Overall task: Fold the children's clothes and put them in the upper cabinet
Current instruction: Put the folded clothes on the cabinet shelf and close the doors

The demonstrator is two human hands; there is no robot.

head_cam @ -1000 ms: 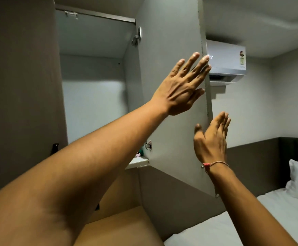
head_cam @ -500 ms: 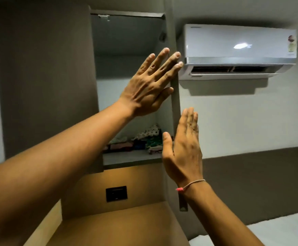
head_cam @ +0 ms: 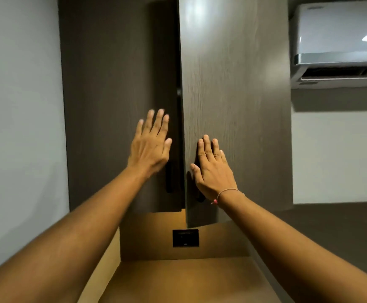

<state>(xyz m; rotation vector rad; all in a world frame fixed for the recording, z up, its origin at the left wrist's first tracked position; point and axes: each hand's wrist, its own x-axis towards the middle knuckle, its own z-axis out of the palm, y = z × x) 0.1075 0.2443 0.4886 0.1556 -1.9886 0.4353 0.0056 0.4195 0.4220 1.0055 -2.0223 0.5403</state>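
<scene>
Dark wood-grain cabinet [head_cam: 233, 106] doors were nearly shut, clothes hidden inside. Left hand [head_cam: 149, 147], grip wide and empty, lay flat on the left door [head_cam: 112, 106]; right hand [head_cam: 213, 171], also wide, pressed the right door [head_cam: 233, 132], which probably needed even pushing beside its handle.

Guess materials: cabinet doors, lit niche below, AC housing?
Right cabinet door: looks like dark wood-grain laminate on board, semi-matte; vertical grain lines and a soft light patch near the top. Left door appears the same, but shadowed. Niche: warm tan panel, probably laminate; smooth, no clear grain. AC housing: glossy white plastic, sharp lamp reflection.
</scene>
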